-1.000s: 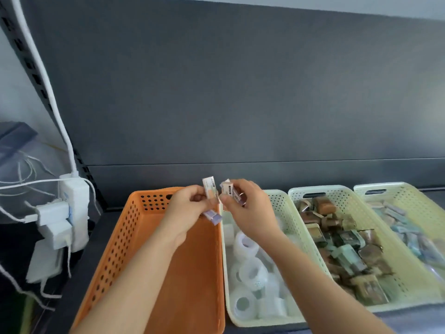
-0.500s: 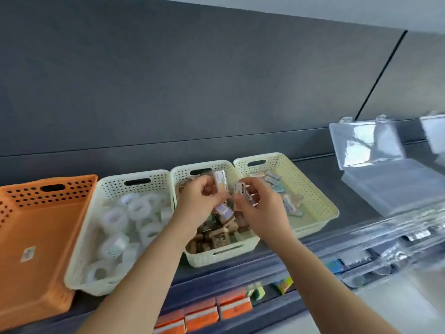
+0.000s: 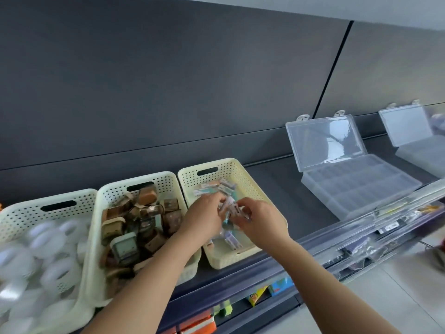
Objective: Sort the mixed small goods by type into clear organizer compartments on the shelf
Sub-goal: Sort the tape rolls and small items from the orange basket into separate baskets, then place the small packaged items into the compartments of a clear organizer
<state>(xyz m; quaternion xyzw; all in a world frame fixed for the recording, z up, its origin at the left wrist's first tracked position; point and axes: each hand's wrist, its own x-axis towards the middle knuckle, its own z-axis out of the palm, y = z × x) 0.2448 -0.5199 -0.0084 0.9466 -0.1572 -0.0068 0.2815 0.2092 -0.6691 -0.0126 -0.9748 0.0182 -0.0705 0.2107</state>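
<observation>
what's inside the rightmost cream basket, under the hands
Small packets lie loose in the cream basket, at its back and near its front. The left hand and right hand hold a few more over the middle and cover what lies below.

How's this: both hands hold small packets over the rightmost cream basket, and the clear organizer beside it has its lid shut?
Not quite. The head view shows the lid of the clear organizer open, standing upright. The left hand and right hand do hold small packets over the rightmost cream basket.
</observation>
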